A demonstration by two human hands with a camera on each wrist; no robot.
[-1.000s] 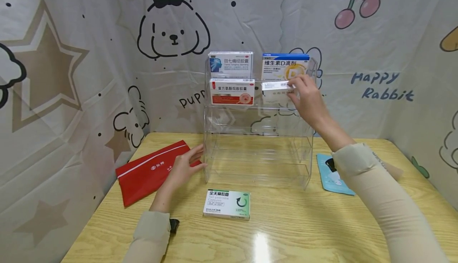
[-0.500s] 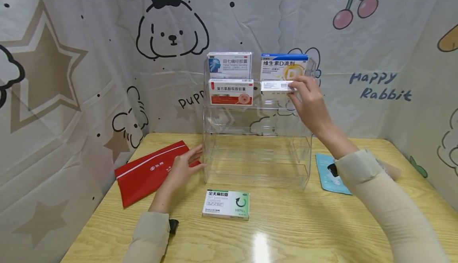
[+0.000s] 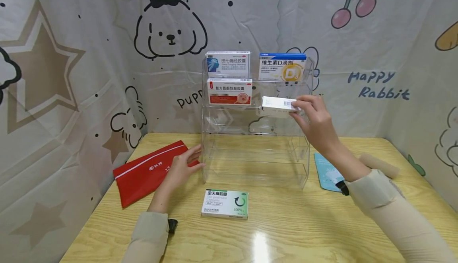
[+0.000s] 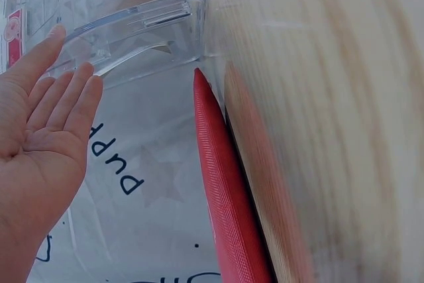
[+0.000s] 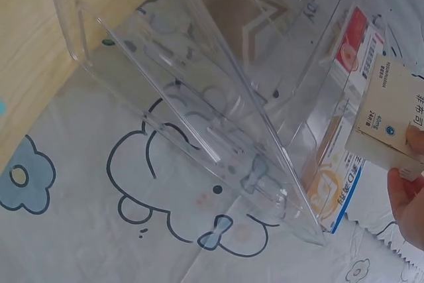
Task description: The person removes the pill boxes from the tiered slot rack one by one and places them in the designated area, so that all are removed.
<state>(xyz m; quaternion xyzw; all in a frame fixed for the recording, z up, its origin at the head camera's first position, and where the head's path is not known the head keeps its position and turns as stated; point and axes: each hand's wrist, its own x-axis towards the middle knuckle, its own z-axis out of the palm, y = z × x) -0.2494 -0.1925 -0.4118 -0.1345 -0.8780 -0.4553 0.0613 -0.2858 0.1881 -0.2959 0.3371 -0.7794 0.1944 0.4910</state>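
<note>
White box point(image 3: 276, 106): held up before the right half of the rack, level with its second tier from the top; barcode on the side facing the camera; whether it touches the rack, I cannot tell.
Right hand point(image 3: 316, 123): thumb and fingers at the right end of the white box — its grip pinches that end.
Left hand point(image 3: 180, 167): at the left side of the rack, grip spread, fingers straight, holding nothing; contact with the rack is unclear.
Clear rack point(image 3: 262, 135): stands upright toward the far side of the desk point(image 3: 304, 223).
Top tier: head-print box point(image 3: 229, 64) on the left, blue-topped D3 box point(image 3: 282, 68) on the right, both upright.
Second tier: red-and-white box point(image 3: 229, 92) upright on the left, just below the head-print box.
Near the rack: green-and-white box point(image 3: 224, 204) lying flat on the desk — nearer than the rack, toward its left.
Desk, left: red pouch point(image 3: 148, 177), partly behind the left hand.
Desk, right: blue packet point(image 3: 325, 171) and beige roll point(image 3: 380, 165), both partly hidden by the right arm.
</note>
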